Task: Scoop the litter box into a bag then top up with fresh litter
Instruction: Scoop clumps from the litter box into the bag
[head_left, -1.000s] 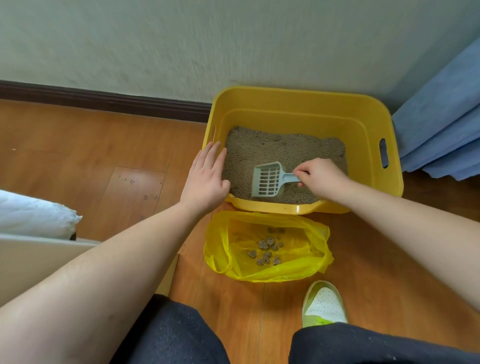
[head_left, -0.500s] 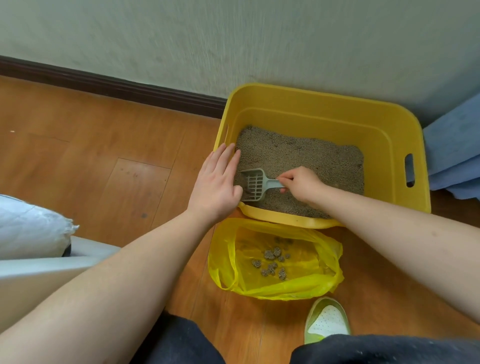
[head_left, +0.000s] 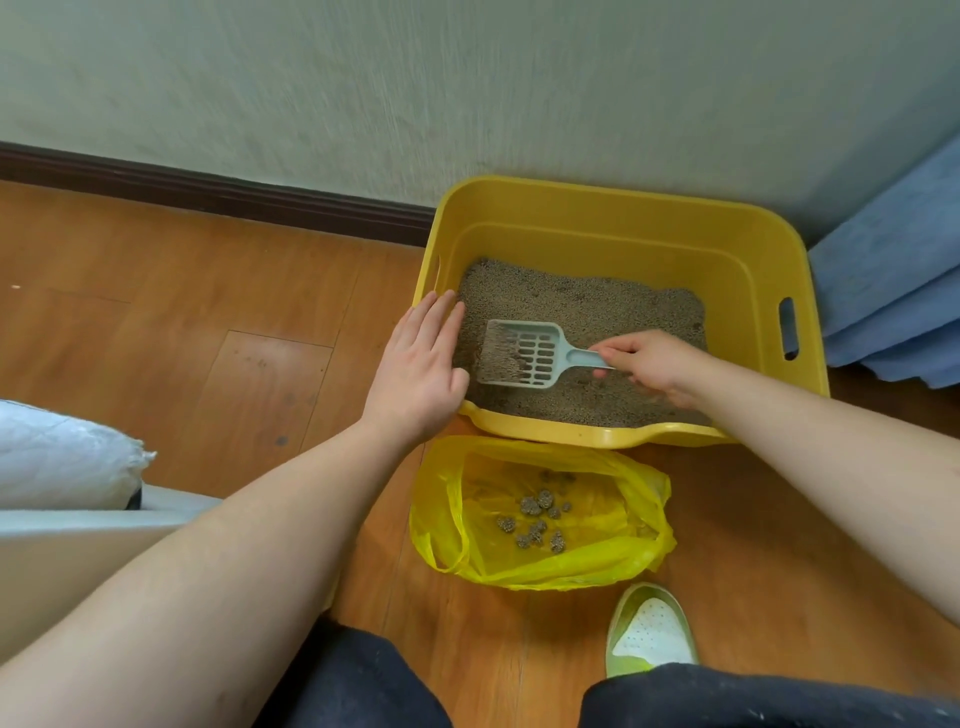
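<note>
So your right hand (head_left: 649, 366) pinches the handle of the pale slotted scoop (head_left: 524, 353), whose front edge carries a heap of loose litter just above the bed of grey litter (head_left: 582, 306). Your left hand (head_left: 421, 369) lies with fingers straight on the near left corner of the yellow litter box (head_left: 613, 208), steadying it. Directly in front of the box on the wooden floor (head_left: 156, 312) the yellow bag (head_left: 540, 566) sits open, with a cluster of clumps (head_left: 537, 514) already in its bottom. I judge you are well into the scooping: several loads are bagged, and this one looks ready to be sifted. No clumps show on the bed, though some may be buried. The topping up with fresh litter is not yet begun, and I cannot tell whether the white sack (head_left: 62, 457) at your left holds it.
</note>
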